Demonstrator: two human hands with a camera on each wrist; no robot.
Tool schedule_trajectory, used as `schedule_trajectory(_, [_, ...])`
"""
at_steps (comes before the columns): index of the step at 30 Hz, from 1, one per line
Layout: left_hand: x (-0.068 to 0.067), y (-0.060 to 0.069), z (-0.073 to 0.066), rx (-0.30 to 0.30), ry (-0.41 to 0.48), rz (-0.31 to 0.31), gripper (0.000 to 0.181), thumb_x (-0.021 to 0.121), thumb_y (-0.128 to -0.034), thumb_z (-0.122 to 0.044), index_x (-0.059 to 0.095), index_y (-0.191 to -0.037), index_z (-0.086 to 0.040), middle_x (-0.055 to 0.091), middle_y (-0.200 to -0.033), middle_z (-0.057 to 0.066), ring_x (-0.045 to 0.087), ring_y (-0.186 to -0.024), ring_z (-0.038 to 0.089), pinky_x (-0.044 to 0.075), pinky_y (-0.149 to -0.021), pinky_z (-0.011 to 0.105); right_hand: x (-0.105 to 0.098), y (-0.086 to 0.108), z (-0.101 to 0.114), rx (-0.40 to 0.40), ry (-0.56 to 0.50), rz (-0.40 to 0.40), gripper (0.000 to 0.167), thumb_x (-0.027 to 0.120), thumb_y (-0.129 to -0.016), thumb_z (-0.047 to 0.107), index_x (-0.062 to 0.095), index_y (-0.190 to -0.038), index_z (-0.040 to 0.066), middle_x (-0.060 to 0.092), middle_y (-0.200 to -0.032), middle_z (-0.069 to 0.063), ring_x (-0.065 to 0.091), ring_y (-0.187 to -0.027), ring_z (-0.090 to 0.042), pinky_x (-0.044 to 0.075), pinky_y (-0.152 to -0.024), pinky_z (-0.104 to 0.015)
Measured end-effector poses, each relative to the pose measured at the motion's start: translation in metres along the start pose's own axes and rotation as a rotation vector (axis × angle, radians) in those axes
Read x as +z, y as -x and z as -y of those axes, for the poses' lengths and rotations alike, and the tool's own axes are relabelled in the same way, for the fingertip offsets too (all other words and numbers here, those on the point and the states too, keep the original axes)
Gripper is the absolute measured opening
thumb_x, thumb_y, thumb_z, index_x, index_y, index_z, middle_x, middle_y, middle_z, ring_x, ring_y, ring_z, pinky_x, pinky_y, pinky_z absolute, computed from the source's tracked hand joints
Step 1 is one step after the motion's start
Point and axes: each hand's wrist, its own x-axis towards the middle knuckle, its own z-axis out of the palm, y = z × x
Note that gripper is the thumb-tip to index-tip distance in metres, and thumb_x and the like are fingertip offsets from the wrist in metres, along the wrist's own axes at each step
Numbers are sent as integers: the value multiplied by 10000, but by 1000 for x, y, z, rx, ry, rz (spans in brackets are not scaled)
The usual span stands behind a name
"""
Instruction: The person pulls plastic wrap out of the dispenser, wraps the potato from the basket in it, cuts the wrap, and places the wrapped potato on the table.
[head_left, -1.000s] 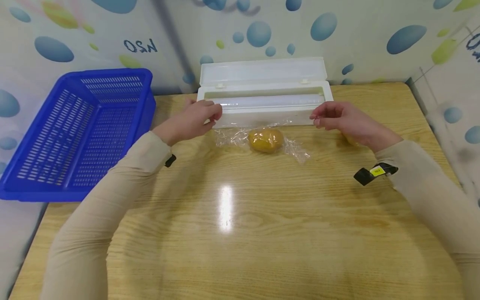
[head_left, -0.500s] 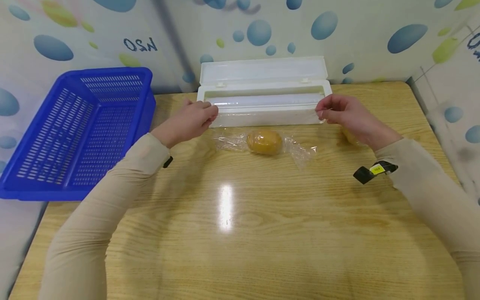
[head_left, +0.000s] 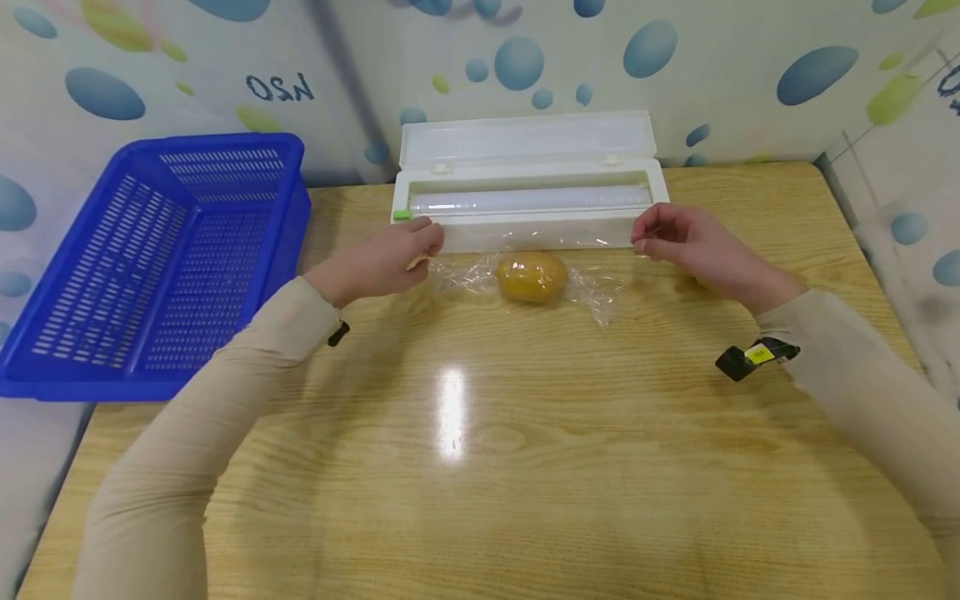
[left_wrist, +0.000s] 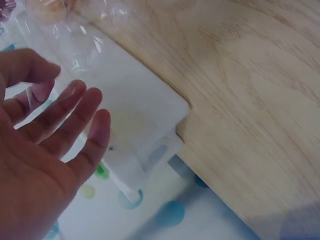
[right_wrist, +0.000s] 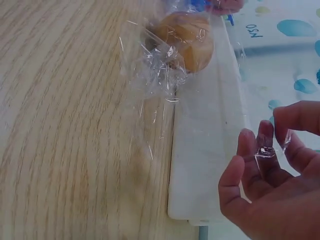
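Observation:
A white cling film dispenser point(head_left: 525, 229) stands against the wall with its lid raised and a film roll point(head_left: 525, 200) inside. In front of it lies an oval yellow-brown thing, like a potato point(head_left: 532, 277), wrapped in clear film with loose crumpled ends. At the dispenser's left front corner, my left hand point(head_left: 378, 258) pinches the edge of the cling film between thumb and index finger. By the right front corner my right hand point(head_left: 693, 246) pinches the film's other side; a clear strip point(right_wrist: 267, 151) shows at its fingers. The transparent sheet's full outline is hard to see.
A blue plastic basket point(head_left: 288, 250) sits at the left edge of the wooden table point(head_left: 540, 467). Behind the dispenser rises a wall point(head_left: 585, 50) printed with coloured drops. A green slider point(head_left: 402, 215) is at the dispenser's left end.
Both hands rose slightly apart, then came back down toward me. The green slider, earlier covered by the left hand, now shows. The wrapped thing shifted only slightly.

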Motion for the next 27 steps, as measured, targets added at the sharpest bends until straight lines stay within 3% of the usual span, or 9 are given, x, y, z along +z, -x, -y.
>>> schedule_trajectory(5, [3, -4, -7, 3, -22, 13, 218, 673, -896, -105, 467, -897, -32, 493, -890, 112, 475, -728, 258, 438, -676, 400, 8, 3, 2, -83, 45, 9, 98, 566, -949, 18, 560, -1016, -54, 569, -960, -110, 535, -909, -140, 426, -778, -190])
schedule_trajectory(11, [5, -5, -8, 19, -111, 23, 227, 665, -900, -58, 473, -779, -63, 501, -850, 94, 473, -722, 248, 429, -661, 384, 17, 7, -4, -194, 171, 108, 48, 515, -926, -51, 550, -956, -38, 563, -947, -127, 537, -926, -196, 441, -742, -243])
schedule_trajectory(16, [8, -4, -6, 107, -130, 10, 215, 659, -863, 7, 490, -748, -58, 504, -834, 99, 471, -717, 245, 428, -652, 381, 20, 9, -12, -269, 267, 164, 89, 530, -902, -75, 560, -942, -3, 603, -954, -105, 568, -932, -234, 489, -824, -348])
schedule_trajectory(20, [16, -4, -3, 191, -179, -35, 191, 654, -837, 50, 525, -732, -44, 511, -825, 118, 482, -723, 260, 430, -653, 380, 20, 10, -12, -251, 293, 169, 70, 513, -934, -23, 557, -963, 22, 632, -989, -87, 577, -977, -238, 464, -856, -402])
schedule_trajectory(25, [21, -5, -2, 201, -245, -21, 133, 665, -858, -2, 567, -777, -43, 543, -900, 139, 512, -771, 291, 446, -682, 408, 18, 10, -10, -206, 267, 164, 72, 447, -971, 29, 518, -978, 23, 660, -1015, -99, 584, -989, -265, 419, -623, -311])
schedule_trajectory(27, [21, -6, -2, 194, -232, -13, 130, 663, -860, -1, 566, -783, -39, 549, -917, 148, 517, -783, 295, 448, -695, 416, 17, 10, -8, -187, 249, 144, 81, 424, -980, 41, 503, -982, 23, 666, -1017, -107, 586, -998, -271, 387, -594, -301])
